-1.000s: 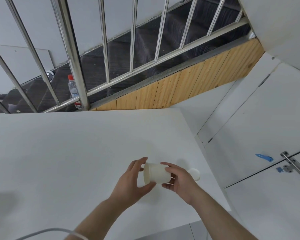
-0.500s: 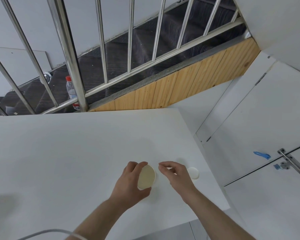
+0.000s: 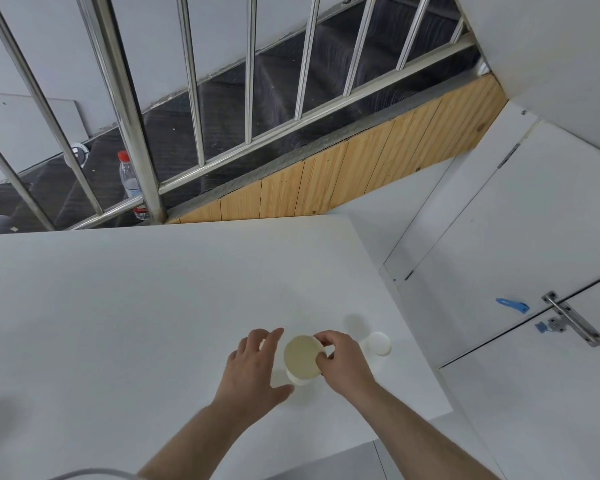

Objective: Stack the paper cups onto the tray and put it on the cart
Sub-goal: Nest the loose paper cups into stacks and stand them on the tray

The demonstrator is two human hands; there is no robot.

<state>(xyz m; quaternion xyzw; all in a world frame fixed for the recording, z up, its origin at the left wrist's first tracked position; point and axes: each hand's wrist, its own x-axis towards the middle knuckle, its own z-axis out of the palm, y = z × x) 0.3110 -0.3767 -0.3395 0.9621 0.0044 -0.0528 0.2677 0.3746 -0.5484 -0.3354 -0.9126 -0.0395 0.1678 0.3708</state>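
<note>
At far left, behind the steel railing (image 3: pixel 129 109), a clear water bottle (image 3: pixel 129 183) with a red cap, upright on the dark stairs. Below, a wide white table (image 3: pixel 118 306) filling the lower left. Near its front right part, the left hand (image 3: pixel 255 367), fingers straight and spread, thumb reaching toward the base of the paper cup (image 3: pixel 302 358) but gripping nothing; whether the thumb touches the cup's foot cannot be told. Just right of that hand, the cup itself, upright on the table with its open mouth facing up, pale cream inside. Against its right rim, the right hand (image 3: pixel 345 363), fingertips curled and pinching the cup's edge. Just beyond that hand, a second paper cup (image 3: pixel 378 344) on the table near the right edge, partly hidden behind the knuckles. Further right, white cabinet doors with a blue strip (image 3: pixel 512 304) and a metal latch (image 3: pixel 572 322).
</note>
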